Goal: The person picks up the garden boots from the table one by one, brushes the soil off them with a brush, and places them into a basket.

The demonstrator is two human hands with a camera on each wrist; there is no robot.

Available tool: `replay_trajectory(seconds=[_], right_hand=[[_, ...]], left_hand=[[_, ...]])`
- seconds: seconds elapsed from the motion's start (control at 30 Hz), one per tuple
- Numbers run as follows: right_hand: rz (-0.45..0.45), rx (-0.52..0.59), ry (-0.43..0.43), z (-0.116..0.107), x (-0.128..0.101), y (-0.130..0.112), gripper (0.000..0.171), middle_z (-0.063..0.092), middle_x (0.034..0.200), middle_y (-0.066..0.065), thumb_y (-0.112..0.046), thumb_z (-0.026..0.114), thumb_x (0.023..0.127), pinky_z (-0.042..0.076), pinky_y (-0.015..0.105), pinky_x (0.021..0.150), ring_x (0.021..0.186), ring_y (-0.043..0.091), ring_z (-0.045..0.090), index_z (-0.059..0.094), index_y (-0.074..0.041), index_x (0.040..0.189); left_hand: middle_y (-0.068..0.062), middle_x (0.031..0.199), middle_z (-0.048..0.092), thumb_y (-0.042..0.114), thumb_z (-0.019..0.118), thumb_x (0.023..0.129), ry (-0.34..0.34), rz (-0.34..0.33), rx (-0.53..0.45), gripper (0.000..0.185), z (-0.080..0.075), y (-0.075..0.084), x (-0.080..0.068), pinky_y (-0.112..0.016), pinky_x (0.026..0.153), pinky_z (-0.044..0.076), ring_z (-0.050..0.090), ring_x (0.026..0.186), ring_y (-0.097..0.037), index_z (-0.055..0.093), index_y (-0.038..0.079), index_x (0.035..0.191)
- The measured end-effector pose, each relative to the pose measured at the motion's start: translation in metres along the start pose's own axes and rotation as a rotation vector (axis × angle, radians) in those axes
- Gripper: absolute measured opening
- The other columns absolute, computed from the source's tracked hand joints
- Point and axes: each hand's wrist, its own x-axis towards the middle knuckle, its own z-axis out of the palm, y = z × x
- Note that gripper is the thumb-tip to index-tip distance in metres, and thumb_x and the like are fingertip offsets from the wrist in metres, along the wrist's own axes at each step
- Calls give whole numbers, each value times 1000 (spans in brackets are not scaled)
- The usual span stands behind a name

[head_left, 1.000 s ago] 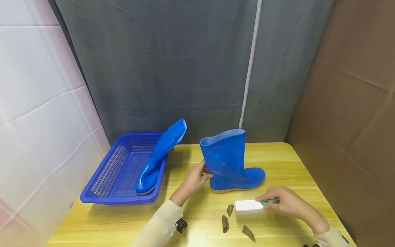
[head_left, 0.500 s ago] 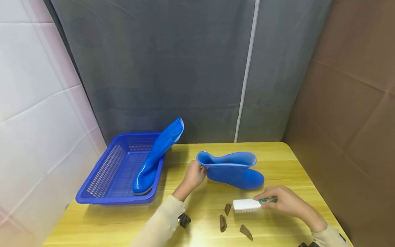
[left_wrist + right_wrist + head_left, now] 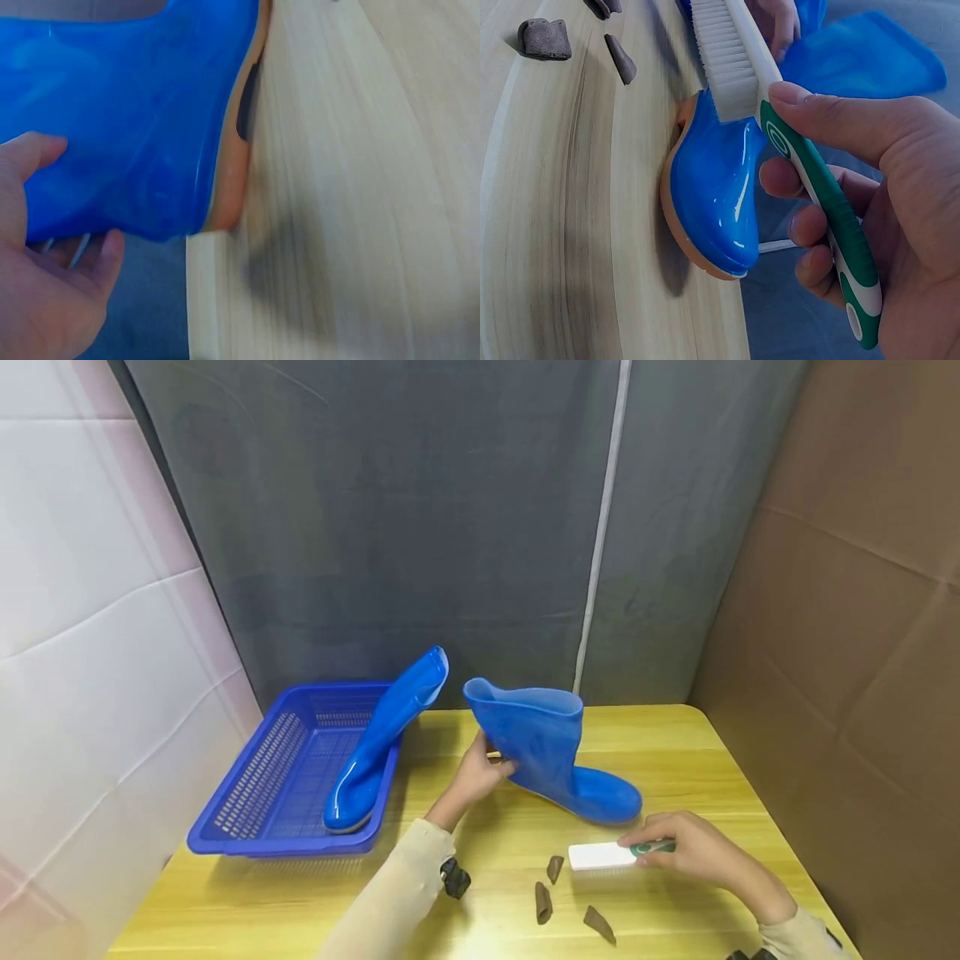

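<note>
A blue rubber boot (image 3: pixel 536 739) with an orange sole leans back over the table, its toe pointing right and its opening up. My left hand (image 3: pixel 475 774) grips it at the back above the heel, thumb on the near side; some of the fingers are hidden behind the shaft. In the left wrist view the boot's heel (image 3: pixel 229 187) is close over the table. My right hand (image 3: pixel 693 850) holds a scrubbing brush (image 3: pixel 602 856) by its green and white handle (image 3: pixel 840 225), white bristles facing down, just in front of the boot's toe.
A blue plastic basket (image 3: pixel 247 843) stands at the left, with a second blue boot (image 3: pixel 375 760) leaning over its right side. Three brown curled pieces (image 3: pixel 543 902) lie on the table (image 3: pixel 675 743) left of the brush. Curtains (image 3: pixel 420 527) hang behind and beside the table.
The boot stood upright, then tipped toward me with its opening facing the head camera; now it has swung partly back up and leans left. The right hand and brush have barely moved.
</note>
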Motion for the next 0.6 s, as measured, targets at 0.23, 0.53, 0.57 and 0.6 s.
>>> replay_trajectory(seconds=[0.23,0.53,0.57,0.6], right_hand=[[5,2,-12,1,0,1,28,72,92,-14,-37,70,89,47,18,63,74,-8,51,75,-25,113],[49,-5,-20,2,-2,4,28,70,89,-16,-37,70,88,46,17,61,72,-7,49,75,-27,114],[48,-7,-17,2,-3,4,28,70,89,-16,-36,70,88,46,17,61,72,-7,50,75,-28,114],[47,-12,-13,2,-3,5,27,70,89,-16,-36,71,88,46,17,62,72,-7,50,75,-28,114]], left_hand=[[-20,144,54,27,79,84,100,-64,275,80,23,10,9,-54,107,49,56,130,-39,33,7,146],[-18,140,58,18,73,90,183,-93,378,66,38,9,14,-51,106,50,59,126,-35,37,10,144],[-18,142,56,19,73,90,175,-98,364,67,40,8,14,-51,107,50,58,128,-35,35,10,145],[-18,144,55,19,72,90,167,-106,352,69,41,7,14,-51,109,48,57,130,-35,33,10,146]])
